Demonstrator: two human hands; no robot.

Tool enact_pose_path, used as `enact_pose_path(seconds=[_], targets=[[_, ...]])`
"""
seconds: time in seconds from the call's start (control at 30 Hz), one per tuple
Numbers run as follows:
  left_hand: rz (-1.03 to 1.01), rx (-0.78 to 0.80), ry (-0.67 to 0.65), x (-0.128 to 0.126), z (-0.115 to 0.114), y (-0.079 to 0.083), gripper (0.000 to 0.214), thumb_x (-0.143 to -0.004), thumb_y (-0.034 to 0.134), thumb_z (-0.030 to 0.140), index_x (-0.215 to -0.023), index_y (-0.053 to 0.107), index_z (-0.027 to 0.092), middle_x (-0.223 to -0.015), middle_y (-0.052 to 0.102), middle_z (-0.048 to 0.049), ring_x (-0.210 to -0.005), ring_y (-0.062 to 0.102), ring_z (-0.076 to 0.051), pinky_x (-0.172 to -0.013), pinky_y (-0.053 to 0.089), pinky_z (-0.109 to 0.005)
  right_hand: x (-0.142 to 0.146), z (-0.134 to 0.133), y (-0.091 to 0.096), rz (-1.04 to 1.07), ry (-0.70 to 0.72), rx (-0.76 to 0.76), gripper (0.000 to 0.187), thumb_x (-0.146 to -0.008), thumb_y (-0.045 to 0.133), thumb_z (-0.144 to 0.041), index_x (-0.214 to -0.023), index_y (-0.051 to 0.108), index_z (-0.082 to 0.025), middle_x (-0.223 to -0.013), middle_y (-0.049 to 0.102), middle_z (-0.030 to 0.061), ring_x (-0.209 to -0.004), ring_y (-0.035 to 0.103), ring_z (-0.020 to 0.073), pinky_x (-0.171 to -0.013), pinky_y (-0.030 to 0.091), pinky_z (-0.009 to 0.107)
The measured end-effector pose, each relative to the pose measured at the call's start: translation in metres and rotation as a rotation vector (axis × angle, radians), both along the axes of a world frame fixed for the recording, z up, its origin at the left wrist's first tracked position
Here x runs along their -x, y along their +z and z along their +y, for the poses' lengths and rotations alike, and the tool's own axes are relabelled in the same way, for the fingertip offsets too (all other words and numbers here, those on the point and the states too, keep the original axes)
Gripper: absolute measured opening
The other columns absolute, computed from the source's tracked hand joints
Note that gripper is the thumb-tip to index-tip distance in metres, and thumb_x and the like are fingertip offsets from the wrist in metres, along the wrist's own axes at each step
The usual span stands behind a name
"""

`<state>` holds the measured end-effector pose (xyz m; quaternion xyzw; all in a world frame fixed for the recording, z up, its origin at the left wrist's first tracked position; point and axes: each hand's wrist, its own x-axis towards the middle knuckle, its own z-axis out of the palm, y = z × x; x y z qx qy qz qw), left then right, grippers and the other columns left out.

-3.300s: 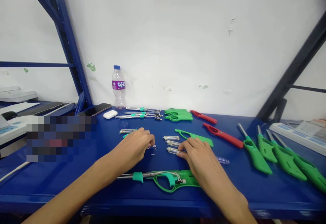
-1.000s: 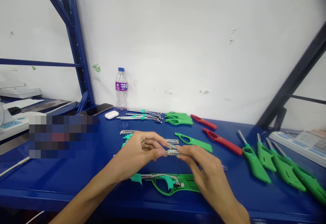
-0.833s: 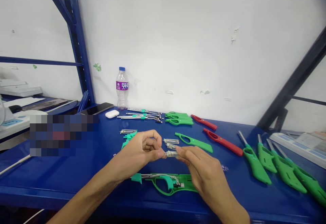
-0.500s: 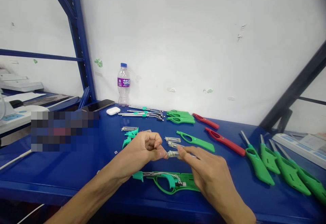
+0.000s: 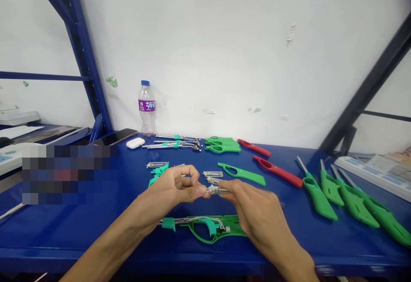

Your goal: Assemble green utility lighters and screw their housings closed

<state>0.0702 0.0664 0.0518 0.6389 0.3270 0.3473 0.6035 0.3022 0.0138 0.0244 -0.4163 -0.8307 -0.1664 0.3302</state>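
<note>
Above the blue table [image 5: 96,230], my left hand [image 5: 170,194] and my right hand [image 5: 257,213] meet over its middle. Both pinch a small clear tube-like part with a metal end [image 5: 215,190], the left at its left tip and the right along its body. Just below them lies an open green lighter half-shell [image 5: 212,226] with a teal trigger, wires and a metal tube pointing left. More clear tube parts [image 5: 212,174] lie just behind the hands.
Green shells [image 5: 242,173], red shells [image 5: 278,171] and metal tubes [image 5: 173,144] lie farther back. Assembled green lighters [image 5: 349,198] are lined up at the right. A water bottle [image 5: 147,108], earbud case [image 5: 135,143] and phone [image 5: 117,136] stand near the wall, left of centre.
Earlier both hands rested on the table by the small parts. They have since lifted the clear tube part and hold it between them; over the last second they barely move.
</note>
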Motion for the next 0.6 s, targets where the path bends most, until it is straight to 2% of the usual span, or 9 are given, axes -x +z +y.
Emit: enact_pose_path(seconds=[0.1,0.13,0.23,0.3,0.37,0.43,0.5,0.6], targets=[[0.033,-0.04,-0.05,0.005,-0.002,0.009,0.033,-0.09,0.081,0.045,-0.09,0.057,0.023,-0.089,0.078,-0.002,-0.079,0.066,-0.017,-0.075,0.047,-0.029,-0.002,-0.005,0.003,0.08,0.034,0.133,0.048,-0.109,0.036,-0.006,-0.149,0.05,-0.028,-0.102,0.076,0.0017,-0.082,0.078,0.0162,-0.068,0.056,0.026],[0.062,-0.075,-0.046,0.008,-0.003,0.012,0.029,-0.091,0.08,0.043,-0.091,0.059,0.023,-0.089,0.079,-0.0015,-0.078,0.065,-0.016,-0.076,0.047,-0.029,-0.003,-0.007,0.005,0.133,0.055,0.188,0.042,-0.11,0.035,-0.009,-0.145,0.05,-0.028,-0.097,0.074,0.0001,-0.077,0.075,0.0154,-0.065,0.054,0.026],[0.204,-0.236,0.038,0.016,-0.008,0.021,0.017,-0.096,0.073,0.039,-0.095,0.065,0.024,-0.089,0.079,-0.0008,-0.08,0.067,-0.018,-0.075,0.047,-0.029,-0.008,-0.015,0.011,0.308,0.038,0.3,0.017,-0.115,0.035,-0.025,-0.112,0.051,-0.028,-0.081,0.062,-0.0045,-0.061,0.059,0.0148,-0.057,0.045,0.027],[0.291,-0.349,0.105,0.017,-0.012,0.026,0.017,-0.098,0.068,0.041,-0.095,0.069,0.025,-0.087,0.078,-0.0009,-0.08,0.069,-0.019,-0.073,0.049,-0.03,-0.012,-0.018,0.013,0.376,-0.003,0.336,0.023,-0.117,0.033,-0.034,-0.098,0.045,-0.028,-0.078,0.056,-0.0048,-0.061,0.052,0.0153,-0.057,0.043,0.028],[0.345,-0.429,0.137,0.016,-0.017,0.027,0.018,-0.098,0.066,0.041,-0.092,0.072,0.025,-0.084,0.077,-0.0006,-0.077,0.07,-0.02,-0.071,0.05,-0.03,-0.016,-0.019,0.013,0.381,-0.014,0.377,0.027,-0.117,0.037,-0.042,-0.093,0.041,-0.029,-0.078,0.053,-0.0047,-0.062,0.05,0.0158,-0.058,0.044,0.029],[0.414,-0.498,0.146,0.016,-0.021,0.023,0.018,-0.098,0.065,0.039,-0.09,0.075,0.027,-0.082,0.077,0.0005,-0.077,0.07,-0.02,-0.069,0.05,-0.029,-0.02,-0.018,0.012,0.331,-0.015,0.427,0.031,-0.114,0.046,-0.047,-0.09,0.038,-0.029,-0.076,0.051,-0.0054,-0.061,0.047,0.0161,-0.057,0.043,0.029],[0.509,-0.562,0.134,0.019,-0.023,0.014,0.015,-0.099,0.066,0.04,-0.095,0.078,0.031,-0.09,0.078,0.0018,-0.084,0.07,-0.021,-0.075,0.051,-0.029,-0.024,-0.017,0.011,0.259,-0.022,0.473,0.033,-0.112,0.052,-0.046,-0.087,0.039,-0.028,-0.078,0.056,-0.0046,-0.065,0.052,0.0165,-0.062,0.046,0.03],[0.63,-0.64,0.095,0.034,-0.023,-0.002,0.017,-0.1,0.071,0.04,-0.115,0.078,0.039,-0.118,0.079,0.0035,-0.111,0.07,-0.023,-0.097,0.049,-0.029,-0.029,-0.018,0.009,0.172,0.043,0.573,0.016,-0.113,0.053,-0.034,-0.098,0.052,-0.028,-0.101,0.07,-0.0014,-0.09,0.067,0.0179,-0.08,0.054,0.03]])
